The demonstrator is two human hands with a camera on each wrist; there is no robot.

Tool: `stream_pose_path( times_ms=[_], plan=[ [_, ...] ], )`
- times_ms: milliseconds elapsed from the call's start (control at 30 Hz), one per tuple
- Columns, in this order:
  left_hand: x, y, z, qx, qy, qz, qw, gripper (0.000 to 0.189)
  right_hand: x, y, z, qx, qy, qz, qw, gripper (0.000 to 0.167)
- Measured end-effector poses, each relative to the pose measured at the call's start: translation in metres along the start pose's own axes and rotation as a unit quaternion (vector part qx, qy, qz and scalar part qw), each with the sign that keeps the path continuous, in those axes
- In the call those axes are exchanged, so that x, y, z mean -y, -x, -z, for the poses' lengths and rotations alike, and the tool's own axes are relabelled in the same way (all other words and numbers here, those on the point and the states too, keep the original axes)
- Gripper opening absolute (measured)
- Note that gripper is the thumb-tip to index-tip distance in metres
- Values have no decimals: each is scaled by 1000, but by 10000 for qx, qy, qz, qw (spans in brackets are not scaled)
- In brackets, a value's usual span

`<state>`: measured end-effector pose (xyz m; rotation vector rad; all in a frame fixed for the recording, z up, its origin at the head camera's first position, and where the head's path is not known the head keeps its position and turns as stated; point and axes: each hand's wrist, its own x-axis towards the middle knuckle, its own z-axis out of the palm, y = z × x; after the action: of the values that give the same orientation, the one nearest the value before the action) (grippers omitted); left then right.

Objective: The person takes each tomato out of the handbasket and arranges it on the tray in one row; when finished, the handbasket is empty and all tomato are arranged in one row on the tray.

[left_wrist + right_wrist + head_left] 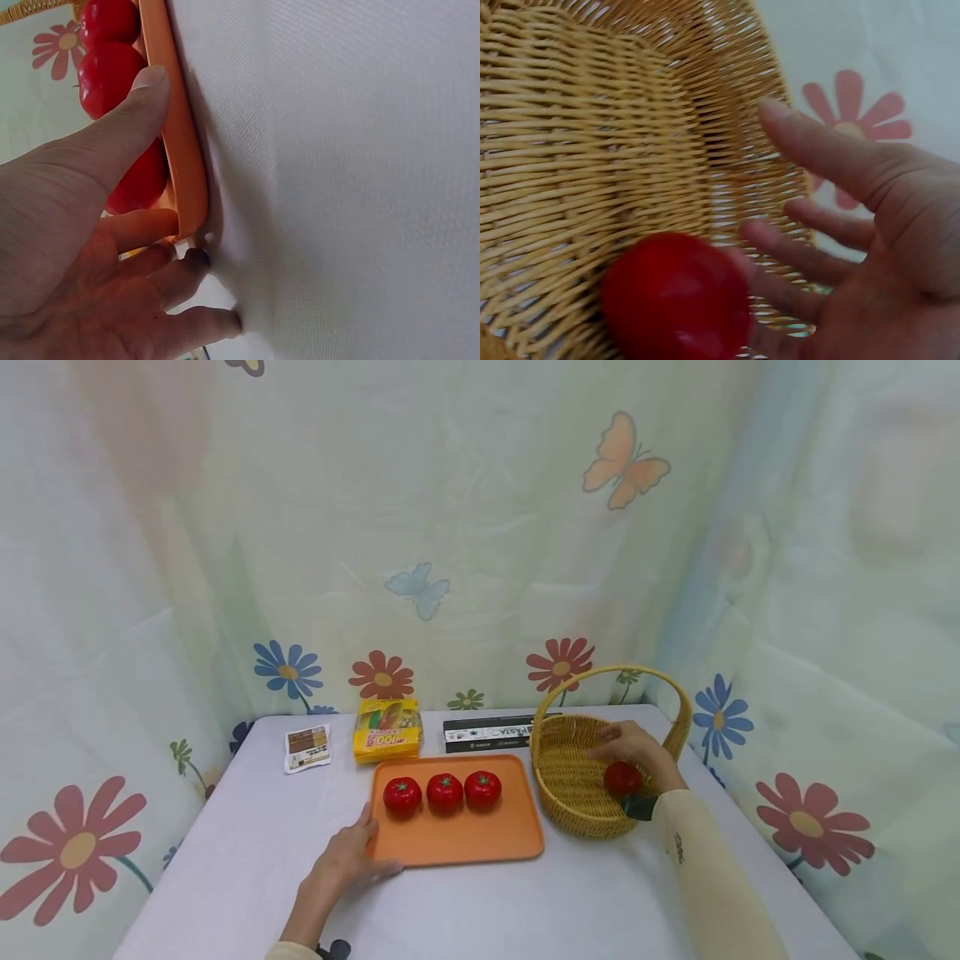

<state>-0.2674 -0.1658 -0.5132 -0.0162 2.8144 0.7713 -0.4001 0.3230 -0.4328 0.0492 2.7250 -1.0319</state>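
My right hand (pixel 633 750) is inside the wicker basket (pixel 558 802). A red tomato (pixel 676 296) rests in the basket by that hand's fingertips, which are spread apart and do not grip it; whether one touches it I cannot tell. My left hand (pixel 351 853) rests at the near left corner of an orange tray (pixel 480 847). In the left wrist view its thumb (pixel 142 101) lies over the near rim and a finger touches the corner, the others loosely spread. Three tomatoes, a left one (pixel 402 797), a middle one (pixel 445 793) and a right one (pixel 482 790), stand in a row on the tray.
Behind the tray sit a yellow packet (pixel 387 732) and a black pasta box (pixel 487 734), partly behind the basket. A small white and brown sachet (pixel 307 748) lies at the back left. The basket's tall handle (pixel 611 670) arches over its opening. Patterned curtains surround the white table (pixel 247 843).
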Motion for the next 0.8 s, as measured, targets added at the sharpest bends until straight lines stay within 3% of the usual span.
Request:
stream_pose_path(
  times_ms=[233,333,467,567,700,800],
  plan=[
    [-3,2,2,23,-48,19,10000,104,-21,-6,-6,-56,349,-426,9985,80],
    [-3,1,4,10,-100,-3,9999,105,-25,-7,-4,-34,287,-346,9990,69],
    [-3,1,6,-2,-109,-13,9999,109,-22,-7,0,102,87,-527,9985,53],
    [-2,1,6,-2,-91,-13,10000,111,-19,-6,3,183,106,-749,9970,57],
    [-1,0,4,-1,-27,25,10000,114,-19,-4,3,198,326,-902,9952,76],
    [-1,-1,1,-8,-31,44,10000,113,-19,-3,3,157,431,-961,9943,79]
  ],
)
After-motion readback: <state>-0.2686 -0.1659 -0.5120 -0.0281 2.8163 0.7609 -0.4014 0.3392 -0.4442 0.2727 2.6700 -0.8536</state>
